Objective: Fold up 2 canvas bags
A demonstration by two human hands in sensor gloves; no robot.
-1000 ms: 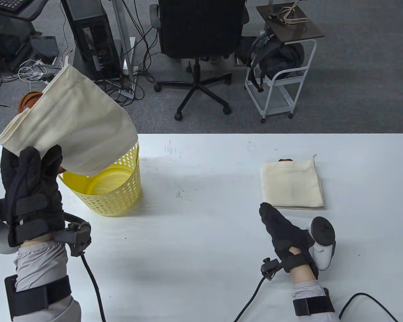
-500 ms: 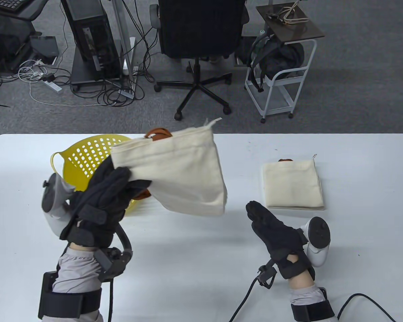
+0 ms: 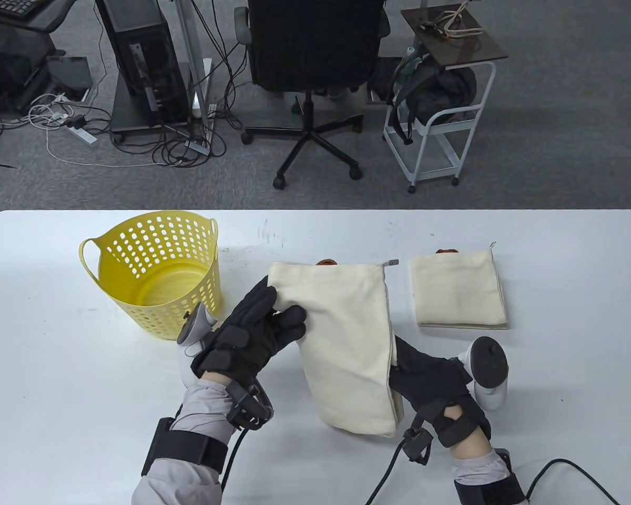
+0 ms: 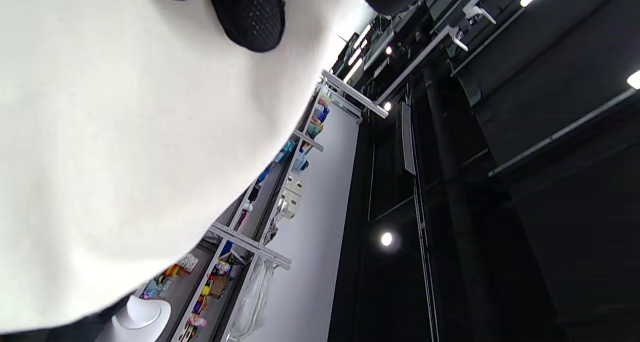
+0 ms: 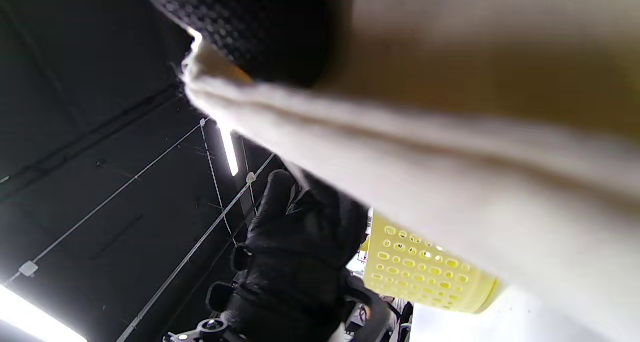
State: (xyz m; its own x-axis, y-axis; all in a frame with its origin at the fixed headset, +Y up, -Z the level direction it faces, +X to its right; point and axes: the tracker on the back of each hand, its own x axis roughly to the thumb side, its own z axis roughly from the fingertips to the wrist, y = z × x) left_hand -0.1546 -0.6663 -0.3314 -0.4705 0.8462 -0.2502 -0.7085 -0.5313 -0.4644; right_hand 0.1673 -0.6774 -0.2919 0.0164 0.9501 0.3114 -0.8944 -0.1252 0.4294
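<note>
Nearest, the right hand (image 3: 431, 379) reaches under the right edge of the unfolded canvas bag (image 3: 342, 342), its fingers hidden beneath the cloth, so I cannot tell how firmly it holds. The left hand (image 3: 257, 331) pinches the same bag at its upper left edge, thumb on top. This bag lies spread at mid-bench, not yet folded. Farther right, the folded canvas bag (image 3: 458, 290) rests flat on the bench (image 3: 58, 368). To the far left stands a yellow basket (image 3: 152, 279). One bag looks done; one remains.
</note>
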